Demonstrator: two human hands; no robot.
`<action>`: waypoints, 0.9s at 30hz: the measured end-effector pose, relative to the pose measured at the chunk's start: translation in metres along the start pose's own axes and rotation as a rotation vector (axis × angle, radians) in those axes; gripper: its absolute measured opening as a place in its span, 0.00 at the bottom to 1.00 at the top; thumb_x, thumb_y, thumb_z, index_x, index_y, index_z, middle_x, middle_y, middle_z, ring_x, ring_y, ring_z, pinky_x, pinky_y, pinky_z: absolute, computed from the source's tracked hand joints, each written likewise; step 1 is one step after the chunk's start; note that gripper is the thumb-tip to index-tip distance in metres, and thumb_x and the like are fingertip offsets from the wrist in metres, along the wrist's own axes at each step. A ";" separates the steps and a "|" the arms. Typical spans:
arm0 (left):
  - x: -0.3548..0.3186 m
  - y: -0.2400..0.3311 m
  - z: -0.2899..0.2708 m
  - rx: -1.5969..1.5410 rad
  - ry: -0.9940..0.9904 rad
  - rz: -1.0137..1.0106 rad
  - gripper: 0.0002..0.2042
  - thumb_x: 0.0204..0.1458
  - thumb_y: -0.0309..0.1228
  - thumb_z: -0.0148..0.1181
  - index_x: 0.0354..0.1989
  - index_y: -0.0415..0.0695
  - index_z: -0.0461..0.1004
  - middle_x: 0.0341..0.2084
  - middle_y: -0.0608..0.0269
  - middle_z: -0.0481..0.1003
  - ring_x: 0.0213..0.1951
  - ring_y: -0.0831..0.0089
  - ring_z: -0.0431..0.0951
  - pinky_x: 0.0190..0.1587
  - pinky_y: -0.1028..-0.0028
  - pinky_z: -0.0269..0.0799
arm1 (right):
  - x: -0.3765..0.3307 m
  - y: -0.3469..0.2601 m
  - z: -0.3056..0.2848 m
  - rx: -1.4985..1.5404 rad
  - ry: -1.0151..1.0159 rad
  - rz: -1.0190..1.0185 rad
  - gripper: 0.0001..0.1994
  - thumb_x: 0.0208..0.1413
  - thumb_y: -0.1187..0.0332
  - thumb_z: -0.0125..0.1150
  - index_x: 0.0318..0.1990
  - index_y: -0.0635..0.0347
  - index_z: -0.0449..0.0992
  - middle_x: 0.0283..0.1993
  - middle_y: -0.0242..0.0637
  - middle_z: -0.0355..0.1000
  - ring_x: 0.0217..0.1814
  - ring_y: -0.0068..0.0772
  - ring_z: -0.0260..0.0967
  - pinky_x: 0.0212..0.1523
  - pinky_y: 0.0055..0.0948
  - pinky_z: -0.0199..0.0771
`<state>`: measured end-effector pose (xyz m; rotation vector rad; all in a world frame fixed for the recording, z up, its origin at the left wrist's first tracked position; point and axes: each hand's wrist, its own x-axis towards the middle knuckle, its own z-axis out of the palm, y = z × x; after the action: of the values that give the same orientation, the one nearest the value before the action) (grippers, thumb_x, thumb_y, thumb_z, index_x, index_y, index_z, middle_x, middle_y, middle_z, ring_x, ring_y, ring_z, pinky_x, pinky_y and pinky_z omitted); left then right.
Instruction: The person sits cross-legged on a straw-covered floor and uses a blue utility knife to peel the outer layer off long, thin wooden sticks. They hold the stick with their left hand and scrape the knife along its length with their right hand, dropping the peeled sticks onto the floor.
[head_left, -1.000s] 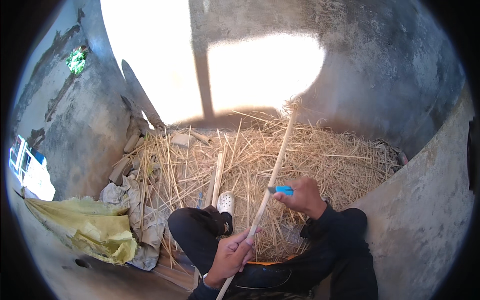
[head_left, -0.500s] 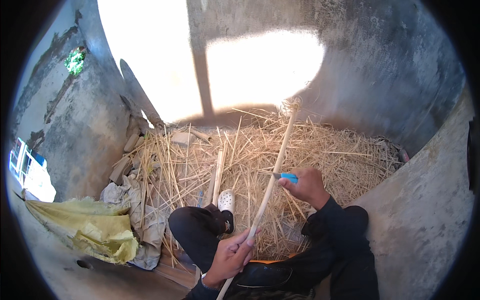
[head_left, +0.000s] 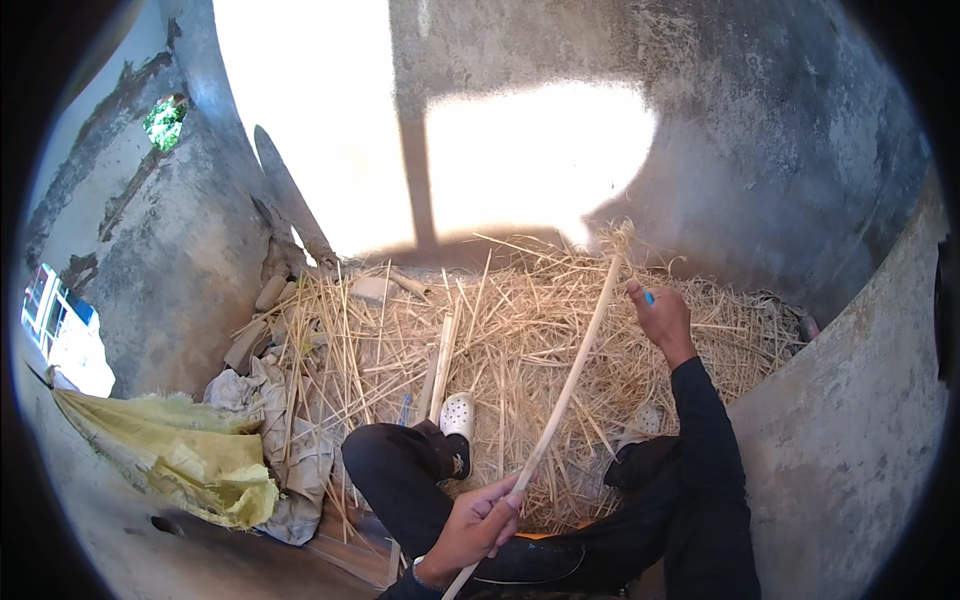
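While the left hand [head_left: 478,527] holds the near part of a stick [head_left: 565,395] with its fingers wrapped and thumb on top, the right hand [head_left: 665,318] is curled around a blue handle [head_left: 649,298] just right of the far end; most of that handle is hidden by the fingers, and I cannot tell whether it touches the wood. Pale, smooth and slender, the stick slants from near left to far right, ending in a frayed tuft [head_left: 618,236] of fine, curly fibres. Dry straw [head_left: 720,330] lies beneath it in a tangled, brittle mat, loose stalks crossing every way. Two flat, straight slats [head_left: 443,365] rest left of the stick, by a white shoe [head_left: 456,413] pierced with round holes. Dark trousers [head_left: 395,470] cover part of the near ground, and the stick passes in front of them. On the left hang a crumpled yellow sack [head_left: 180,455] and, beside it, a creased grey cloth [head_left: 305,475]; rounded stones [head_left: 270,292] sit farther off. Rough, stained plaster covers the far wall [head_left: 740,150], where a sunlit patch [head_left: 540,150] glares white.
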<state>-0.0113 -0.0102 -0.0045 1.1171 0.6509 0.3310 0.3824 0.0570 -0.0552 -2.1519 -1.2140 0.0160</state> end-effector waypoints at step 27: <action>0.009 0.005 -0.007 -0.113 0.095 0.106 0.22 0.66 0.32 0.42 0.67 0.38 0.56 0.10 0.74 0.58 0.10 0.86 0.55 0.14 0.85 0.54 | -0.122 -0.095 0.008 0.115 -0.233 -0.550 0.37 0.45 0.26 0.51 0.11 0.55 0.64 0.08 0.38 0.58 0.11 0.43 0.62 0.15 0.39 0.61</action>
<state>-0.0083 0.0016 -0.0050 1.0345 0.6501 0.5078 0.2383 0.0012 -0.0461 -1.6905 -1.8567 0.0988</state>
